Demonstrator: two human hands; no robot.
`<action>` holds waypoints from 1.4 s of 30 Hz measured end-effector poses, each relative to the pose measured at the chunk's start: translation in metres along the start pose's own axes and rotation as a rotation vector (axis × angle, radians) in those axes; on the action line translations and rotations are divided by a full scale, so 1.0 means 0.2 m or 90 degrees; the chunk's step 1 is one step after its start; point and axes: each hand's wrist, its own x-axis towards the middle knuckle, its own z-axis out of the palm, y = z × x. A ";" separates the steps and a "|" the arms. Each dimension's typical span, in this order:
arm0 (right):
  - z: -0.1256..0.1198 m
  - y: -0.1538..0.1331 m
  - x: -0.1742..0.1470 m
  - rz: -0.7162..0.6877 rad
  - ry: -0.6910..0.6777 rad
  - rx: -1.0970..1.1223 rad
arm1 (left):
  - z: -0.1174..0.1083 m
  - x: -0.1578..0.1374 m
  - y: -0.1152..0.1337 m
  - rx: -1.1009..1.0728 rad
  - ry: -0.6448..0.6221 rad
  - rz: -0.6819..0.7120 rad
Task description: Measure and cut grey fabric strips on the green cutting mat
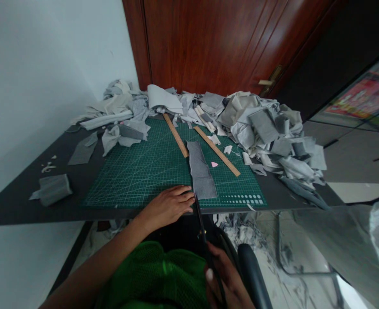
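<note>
A narrow grey fabric strip (202, 174) lies lengthwise on the green cutting mat (144, 171). My left hand (170, 205) rests flat at the mat's front edge, fingers stretched out. Its fingertips are beside the strip's near left corner; whether they touch it I cannot tell. Below the table edge, my right hand (226, 274) grips long, dark scissors (202, 225) by the handle end. They point away from me, and their far end reaches the strip's left edge. How far apart the blades are cannot be made out. A small pink chalk-like triangle (214, 164) is right of the strip.
Two wooden rulers (176, 136) (217, 151) lie slanted on the mat. Fabric scraps (263, 124) are heaped along the back and right, with another pile (118, 107) at back left. A folded grey piece (54, 189) sits on the dark table (18, 182). A chair armrest (253, 274) is near my right hand.
</note>
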 end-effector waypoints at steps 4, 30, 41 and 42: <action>-0.01 0.01 0.01 -0.009 -0.004 -0.009 | -0.01 0.00 0.00 -0.001 0.009 -0.003; 0.00 0.00 -0.01 0.014 0.033 0.006 | 0.01 0.00 0.00 0.003 0.015 0.004; 0.01 0.01 0.00 0.013 0.035 0.027 | 0.00 0.00 0.00 -0.001 0.021 -0.001; 0.01 0.01 0.00 0.014 0.036 0.021 | 0.00 0.00 0.00 -0.002 0.023 -0.003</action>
